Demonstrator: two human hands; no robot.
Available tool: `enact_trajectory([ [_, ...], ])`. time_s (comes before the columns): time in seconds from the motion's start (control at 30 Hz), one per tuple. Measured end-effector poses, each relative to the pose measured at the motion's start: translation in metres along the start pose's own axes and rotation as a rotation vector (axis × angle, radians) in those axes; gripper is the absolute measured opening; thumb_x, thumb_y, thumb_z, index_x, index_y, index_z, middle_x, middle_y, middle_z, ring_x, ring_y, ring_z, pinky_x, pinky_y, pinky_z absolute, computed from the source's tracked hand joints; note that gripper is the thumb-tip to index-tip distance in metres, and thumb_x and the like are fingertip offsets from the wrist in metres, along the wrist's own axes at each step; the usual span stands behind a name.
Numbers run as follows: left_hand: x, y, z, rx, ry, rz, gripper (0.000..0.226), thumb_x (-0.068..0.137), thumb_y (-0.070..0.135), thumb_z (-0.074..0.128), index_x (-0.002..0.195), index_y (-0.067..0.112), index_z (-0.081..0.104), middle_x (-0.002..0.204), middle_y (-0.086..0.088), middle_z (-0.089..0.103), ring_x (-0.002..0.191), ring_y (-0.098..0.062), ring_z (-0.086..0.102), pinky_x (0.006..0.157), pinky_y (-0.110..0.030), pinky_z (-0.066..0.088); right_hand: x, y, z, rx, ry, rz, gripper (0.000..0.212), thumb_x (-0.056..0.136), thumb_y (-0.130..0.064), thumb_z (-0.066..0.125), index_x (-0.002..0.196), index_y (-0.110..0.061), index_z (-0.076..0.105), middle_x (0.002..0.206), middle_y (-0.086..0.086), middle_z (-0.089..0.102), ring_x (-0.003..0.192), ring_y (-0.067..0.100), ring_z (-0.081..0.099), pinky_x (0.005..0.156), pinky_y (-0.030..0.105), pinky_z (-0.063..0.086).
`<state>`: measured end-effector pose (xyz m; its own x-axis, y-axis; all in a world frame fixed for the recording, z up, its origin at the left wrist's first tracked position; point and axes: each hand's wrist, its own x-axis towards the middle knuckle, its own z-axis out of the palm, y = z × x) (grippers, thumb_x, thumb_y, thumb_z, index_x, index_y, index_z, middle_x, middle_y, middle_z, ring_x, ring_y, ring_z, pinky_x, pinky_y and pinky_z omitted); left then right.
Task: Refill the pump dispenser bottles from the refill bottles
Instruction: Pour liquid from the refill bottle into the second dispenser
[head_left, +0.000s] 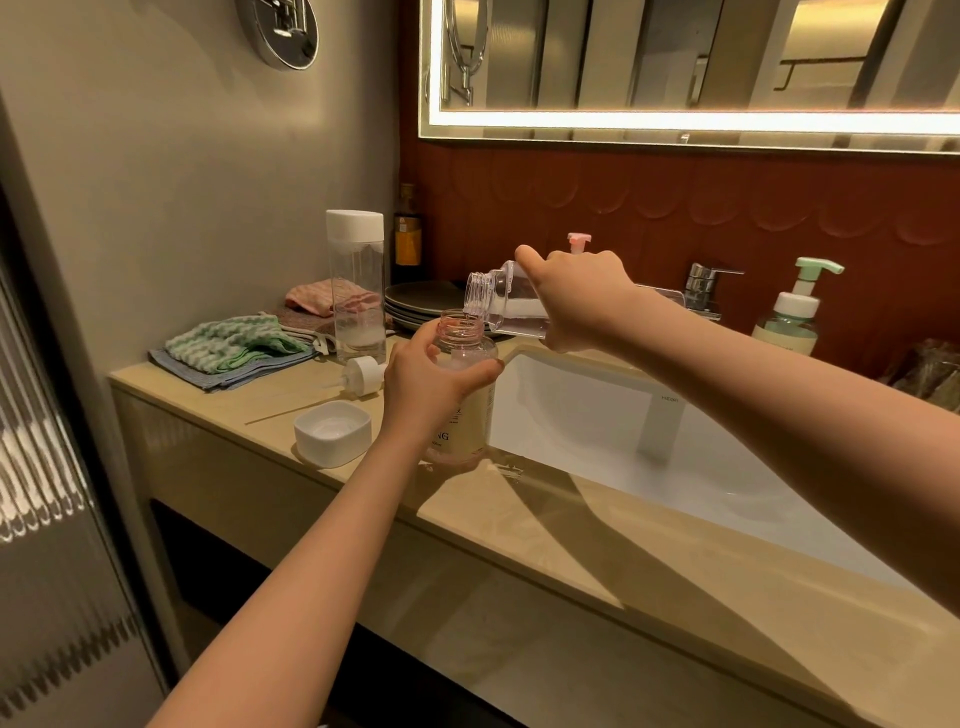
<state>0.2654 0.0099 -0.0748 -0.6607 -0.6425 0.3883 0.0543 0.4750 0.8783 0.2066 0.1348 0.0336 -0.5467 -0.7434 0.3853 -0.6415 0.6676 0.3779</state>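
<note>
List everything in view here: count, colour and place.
pump dispenser bottle: 1, pinkish, uncapped, on the counter beside the sink
refill bottle: 1, clear, tilted over the dispenser's neck
pump head: 1, white, lying on counter
square cap: 1, white, counter front
tall bottle: 1, clear with white cap, left rear
cloths: several, green, blue, pink, far left
plates: stack, grey, behind the dispenser
second pump bottle: 1, green, right of faucet
left hand: grips pump dispenser bottle
right hand: holds refill bottle

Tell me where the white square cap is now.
In the head view, the white square cap lies on the beige counter, just left of the pink-necked dispenser bottle.
</note>
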Motion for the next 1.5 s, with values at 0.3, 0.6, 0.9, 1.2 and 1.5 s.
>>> enact_trajectory([
  [0.3,-0.0010,0.0023,-0.0003,-0.002,-0.003,-0.005,0.082,0.074,0.039,0.075,0.143,0.021,0.035,0.136,-0.008,0.046,0.120,-0.023,0.045,0.081,-0.031,0.040,0.0002,-0.0008,-0.0003,-0.004,-0.011,0.000,0.070,0.083,-0.015,0.068,0.139,-0.010,0.027,0.067,0.000,0.031,0.053,0.010,0.029,0.045,0.022,0.018],
  [0.6,-0.0019,0.0020,0.0001,-0.002,0.000,-0.007,0.081,0.074,0.039,0.075,0.142,0.021,0.036,0.136,-0.007,0.046,0.120,-0.023,0.045,0.081,-0.031,0.041,0.0003,-0.0010,-0.0004,0.006,-0.015,0.003,0.070,0.083,-0.015,0.069,0.139,-0.010,0.027,0.065,-0.002,0.028,0.053,0.010,0.029,0.045,0.023,0.019],
  [0.9,-0.0012,0.0021,-0.0002,0.004,-0.002,-0.007,0.082,0.073,0.040,0.075,0.142,0.021,0.035,0.137,-0.008,0.046,0.120,-0.024,0.045,0.081,-0.032,0.042,0.0017,-0.0006,0.0001,0.006,-0.007,0.003,0.070,0.082,-0.015,0.070,0.139,-0.010,0.028,0.067,-0.001,0.031,0.052,0.010,0.029,0.044,0.023,0.019],
  [1.2,-0.0002,0.0016,0.0005,-0.002,0.003,-0.003,0.080,0.072,0.040,0.076,0.140,0.020,0.039,0.135,-0.007,0.049,0.119,-0.023,0.046,0.083,-0.033,0.043,0.0015,-0.0005,0.0007,0.018,-0.012,0.000,0.070,0.082,-0.015,0.069,0.138,-0.010,0.028,0.065,-0.002,0.028,0.053,0.010,0.030,0.044,0.023,0.020],
  [1.5,-0.0007,0.0011,0.0005,-0.010,0.003,-0.001,0.080,0.072,0.039,0.076,0.141,0.020,0.038,0.134,-0.007,0.049,0.119,-0.023,0.046,0.081,-0.031,0.041,0.0013,-0.0001,0.0009,0.017,-0.010,-0.001,0.069,0.082,-0.013,0.069,0.137,-0.009,0.028,0.065,-0.001,0.030,0.053,0.011,0.031,0.044,0.023,0.022],
])
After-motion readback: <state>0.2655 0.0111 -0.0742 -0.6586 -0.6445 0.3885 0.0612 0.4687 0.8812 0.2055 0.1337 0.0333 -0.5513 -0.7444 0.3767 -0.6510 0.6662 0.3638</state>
